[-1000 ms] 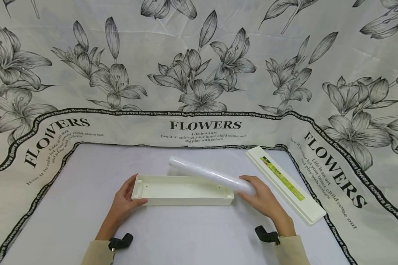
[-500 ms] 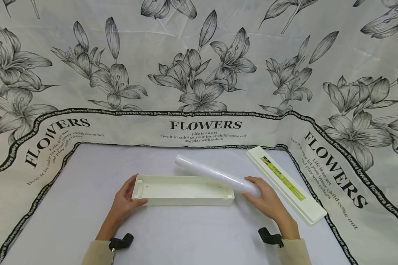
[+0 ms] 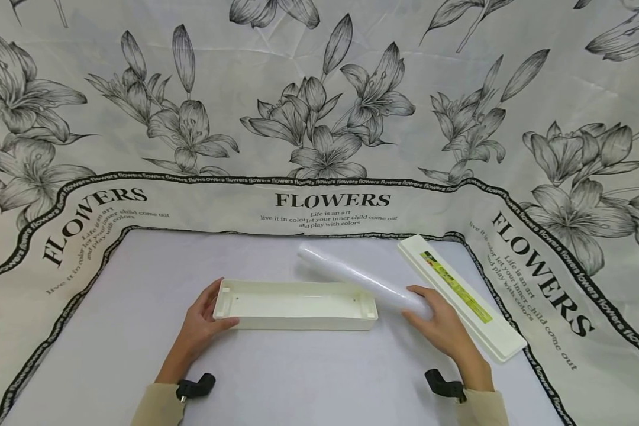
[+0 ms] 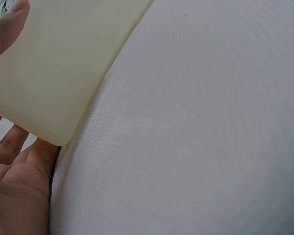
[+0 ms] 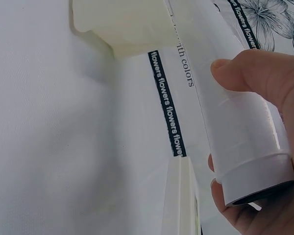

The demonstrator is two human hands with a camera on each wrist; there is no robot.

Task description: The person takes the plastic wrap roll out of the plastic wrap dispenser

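Note:
A long cream plastic box (image 3: 303, 323), its top side uncovered and its inside bare, lies in the middle of the table. My left hand (image 3: 199, 325) grips the box's left end, thumb on the front wall and fingers round the end; the left wrist view shows the box's corner (image 4: 54, 83) between thumb and fingers. My right hand (image 3: 443, 325) holds a glossy whitish roll of cling film (image 3: 351, 273) by its near right end. The roll slants up to the left, behind and over the box's back right corner. In the right wrist view the thumb presses the roll's side (image 5: 245, 122).
A matching cream lid (image 3: 490, 331) with a yellow-green label lies slantwise on the right, just beyond my right hand. White cloth covers the table (image 3: 309, 378). A flower-printed sheet (image 3: 330, 207) rises behind and along both sides.
My right hand has moved right with the roll of cling film, drawing it away from over the box. The left hand and the box have stayed in place.

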